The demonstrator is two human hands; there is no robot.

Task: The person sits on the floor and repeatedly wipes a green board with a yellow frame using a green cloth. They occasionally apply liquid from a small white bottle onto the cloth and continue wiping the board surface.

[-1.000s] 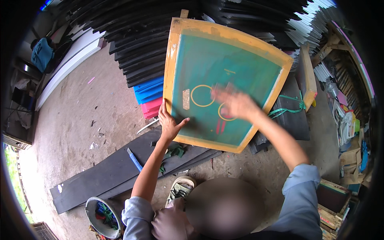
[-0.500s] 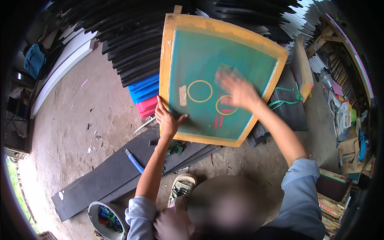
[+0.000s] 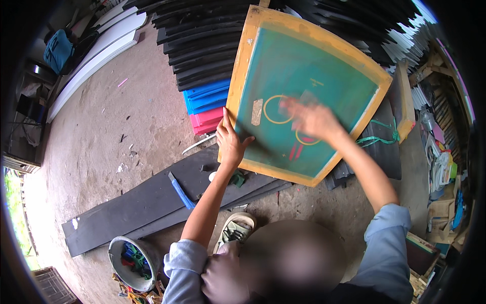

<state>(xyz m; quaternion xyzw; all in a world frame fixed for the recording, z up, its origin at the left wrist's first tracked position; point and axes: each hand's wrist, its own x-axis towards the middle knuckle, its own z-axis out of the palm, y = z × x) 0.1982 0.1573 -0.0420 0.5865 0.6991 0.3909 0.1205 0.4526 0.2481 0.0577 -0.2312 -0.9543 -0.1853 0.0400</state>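
A silk-screen frame (image 3: 236, 76) with a yellow-brown wooden border and green mesh (image 3: 283, 55) stands tilted in front of me. On the mesh are two yellow rings, a tan patch (image 3: 257, 112) and red streaks (image 3: 296, 152). My left hand (image 3: 232, 143) grips the frame's left edge, thumb over the mesh and fingers along the wood. Over the middle of the mesh, beside the left ring (image 3: 278, 109), is my right hand (image 3: 316, 120), smeared by motion. A pale and reddish piece (image 3: 307, 98) shows at its fingers, too blurred to name.
Stacks of black sheets (image 3: 202, 48), blue sheets (image 3: 207, 96) and pink sheets (image 3: 208, 120) stand behind the frame. Long black strips (image 3: 126, 207) lie on the floor, with a blue-handled cutter (image 3: 181, 191) on them. A bucket of scraps (image 3: 115, 253) stands at lower left.
Over the mesh, my right hand has shifted down and left, closer to the left ring. My left hand keeps its place on the frame. The whole view has shifted, so the frame appears farther right.
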